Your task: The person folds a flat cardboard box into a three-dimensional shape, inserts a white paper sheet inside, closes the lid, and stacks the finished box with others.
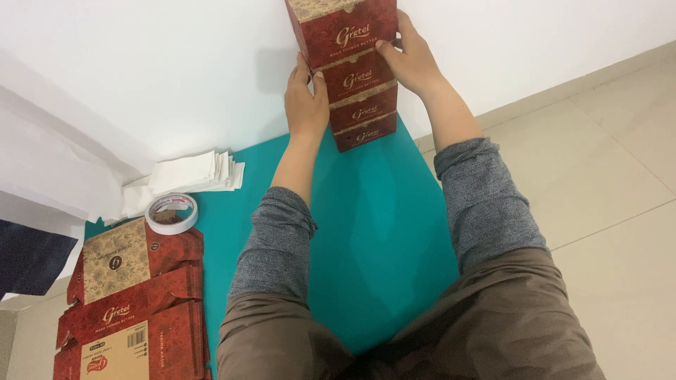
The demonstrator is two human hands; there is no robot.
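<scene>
A stack of several dark red cardboard boxes with gold trim stands on a teal mat against the white wall. My left hand presses flat on the stack's left side at the second and third boxes. My right hand clasps the right side higher up, thumb on the front of the top box. The top of the stack runs out of the picture.
Flattened red and tan box blanks lie at the lower left. A roll of tape sits above them, beside a pile of folded white paper. Beige floor tiles spread to the right. My knees fill the bottom.
</scene>
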